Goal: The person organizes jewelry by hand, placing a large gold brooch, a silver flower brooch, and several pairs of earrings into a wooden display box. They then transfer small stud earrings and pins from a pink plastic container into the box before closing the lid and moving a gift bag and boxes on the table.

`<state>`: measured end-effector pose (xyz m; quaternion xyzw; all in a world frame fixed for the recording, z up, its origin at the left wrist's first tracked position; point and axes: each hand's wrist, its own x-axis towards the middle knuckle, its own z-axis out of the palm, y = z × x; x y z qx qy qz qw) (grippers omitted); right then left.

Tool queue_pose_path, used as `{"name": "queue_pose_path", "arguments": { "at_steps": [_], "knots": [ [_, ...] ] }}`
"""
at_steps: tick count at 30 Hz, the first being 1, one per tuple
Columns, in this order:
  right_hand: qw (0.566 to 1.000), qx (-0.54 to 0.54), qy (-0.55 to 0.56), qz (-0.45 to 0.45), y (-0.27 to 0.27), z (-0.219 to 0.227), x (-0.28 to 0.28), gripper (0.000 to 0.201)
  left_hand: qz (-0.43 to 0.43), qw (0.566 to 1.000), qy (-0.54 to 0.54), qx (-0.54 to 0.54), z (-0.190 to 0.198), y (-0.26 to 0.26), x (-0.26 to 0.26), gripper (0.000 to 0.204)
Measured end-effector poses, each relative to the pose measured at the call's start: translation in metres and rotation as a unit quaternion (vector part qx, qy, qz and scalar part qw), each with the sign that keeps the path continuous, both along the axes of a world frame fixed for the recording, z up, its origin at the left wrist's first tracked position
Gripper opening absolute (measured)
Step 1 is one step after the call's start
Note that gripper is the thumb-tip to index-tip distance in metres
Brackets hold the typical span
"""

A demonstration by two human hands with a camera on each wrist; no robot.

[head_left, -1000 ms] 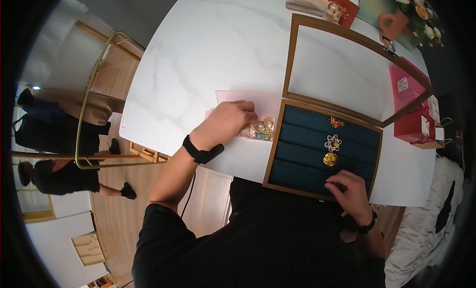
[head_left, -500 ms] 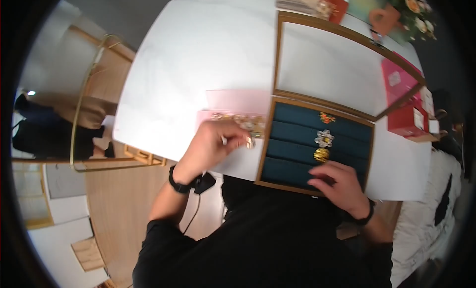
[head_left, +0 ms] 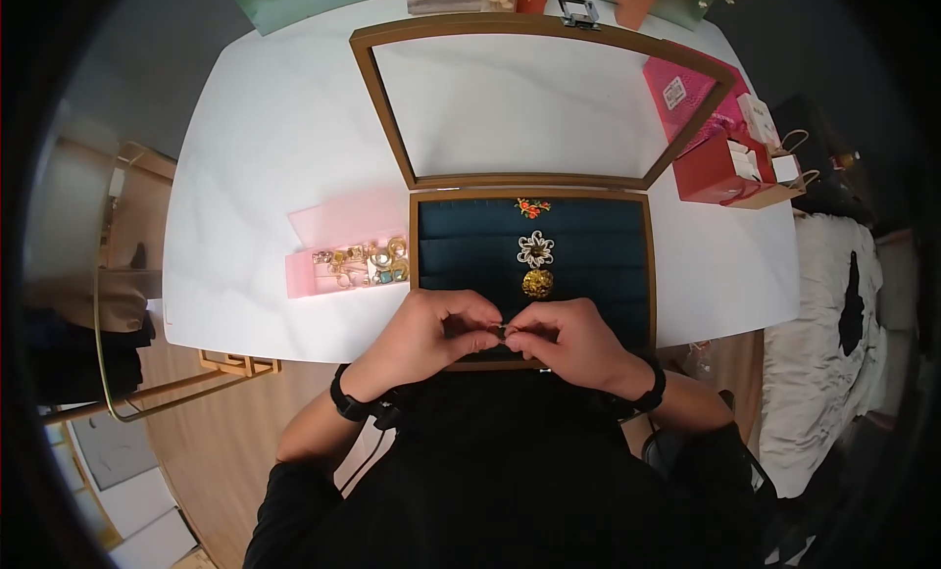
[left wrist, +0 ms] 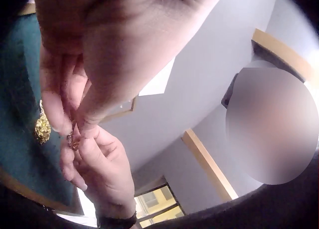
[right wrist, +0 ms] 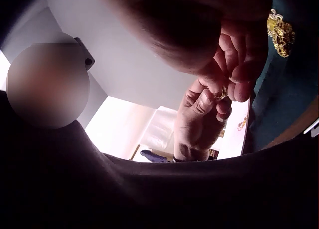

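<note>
Left hand (head_left: 426, 336) and right hand (head_left: 573, 342) meet over the near edge of the wood-framed, dark-teal-lined jewellery case (head_left: 627, 250), fingers of both pinching one small gold ring (right wrist: 223, 93) (raised for handling, apparently) off the desk (head_left: 255, 157).

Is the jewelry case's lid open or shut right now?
Open: the glass lid lies swung back flat on the table, and the case shows three brooches on its teal lining.
</note>
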<state>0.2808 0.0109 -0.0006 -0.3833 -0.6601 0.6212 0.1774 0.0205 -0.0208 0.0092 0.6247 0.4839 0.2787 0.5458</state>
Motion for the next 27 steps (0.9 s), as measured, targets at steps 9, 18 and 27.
{"name": "queue_pose_path", "arguments": {
  "at_steps": [9, 18, 27],
  "knots": [
    [0.996, -0.086, 0.028, -0.025, 0.016, -0.007, -0.001, 0.018, 0.093, 0.974, -0.176, -0.107, -0.023, 0.009, 0.005, 0.029],
    [0.991, -0.119, 0.053, -0.024, 0.023, -0.012, -0.006, 0.018, 0.085, 0.981, -0.161, -0.065, -0.024, 0.007, 0.002, 0.033],
    [0.993, -0.102, 0.049, -0.035, 0.021, -0.003, -0.009, 0.016, 0.093, 0.981, -0.166, -0.036, -0.035, 0.005, 0.002, 0.028]
  ]
}}
